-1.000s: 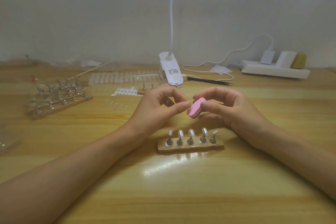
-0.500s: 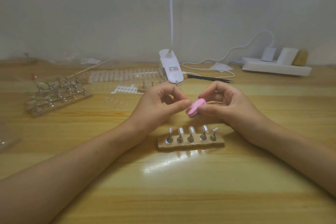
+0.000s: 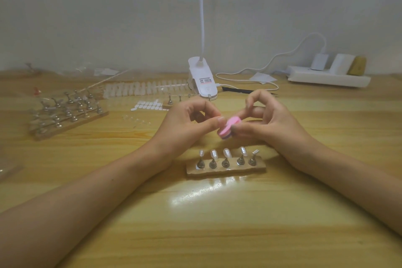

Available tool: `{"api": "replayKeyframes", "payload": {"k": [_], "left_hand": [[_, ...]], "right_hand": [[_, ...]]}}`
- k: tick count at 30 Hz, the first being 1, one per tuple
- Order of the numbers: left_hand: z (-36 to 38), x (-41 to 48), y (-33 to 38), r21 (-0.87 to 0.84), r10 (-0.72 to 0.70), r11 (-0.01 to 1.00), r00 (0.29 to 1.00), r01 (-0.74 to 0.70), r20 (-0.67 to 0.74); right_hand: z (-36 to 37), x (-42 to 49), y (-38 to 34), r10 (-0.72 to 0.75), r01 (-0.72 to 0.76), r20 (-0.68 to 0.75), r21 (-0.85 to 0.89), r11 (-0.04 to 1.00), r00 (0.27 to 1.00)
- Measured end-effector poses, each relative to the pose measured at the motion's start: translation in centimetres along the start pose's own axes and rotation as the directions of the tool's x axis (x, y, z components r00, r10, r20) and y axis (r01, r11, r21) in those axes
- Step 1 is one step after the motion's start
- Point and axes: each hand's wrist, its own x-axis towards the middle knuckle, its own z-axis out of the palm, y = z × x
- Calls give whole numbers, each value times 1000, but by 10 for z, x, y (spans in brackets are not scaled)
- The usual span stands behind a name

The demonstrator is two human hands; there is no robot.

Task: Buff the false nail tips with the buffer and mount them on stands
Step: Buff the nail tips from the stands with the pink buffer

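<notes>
Now pink buffer (image 3: 229, 127) lies flatter and nearer left hand (image 3: 191, 125) than a second ago: buffing stroke underway above surface. Right hand (image 3: 273, 125) fingers pinch buffer. Left fingers pinched together, presumably on false nail tip, hidden. Fifth stand (image 3: 253, 159) bare.

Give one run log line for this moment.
step: buffing | right hand: pinches pink buffer | left hand: pinched at buffer, contents unseen | stand: four tips, last post bare
</notes>
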Motion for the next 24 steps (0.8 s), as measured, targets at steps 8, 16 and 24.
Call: {"api": "replayKeyframes", "payload": {"k": [8, 16, 24], "left_hand": [[-1, 0, 0, 99, 78, 992, 997, -78, 3], [-1, 2, 0, 165, 203, 963, 977, -212, 67], [0, 3, -2, 133, 221, 964, 972, -231, 85]], "right_hand": [[-1, 0, 0, -14, 14, -20, 7, 1000, 1000], [-5, 4, 0, 38, -39, 67, 19, 999, 997], [-5, 5, 2, 50, -51, 118, 12, 999, 992]]}}
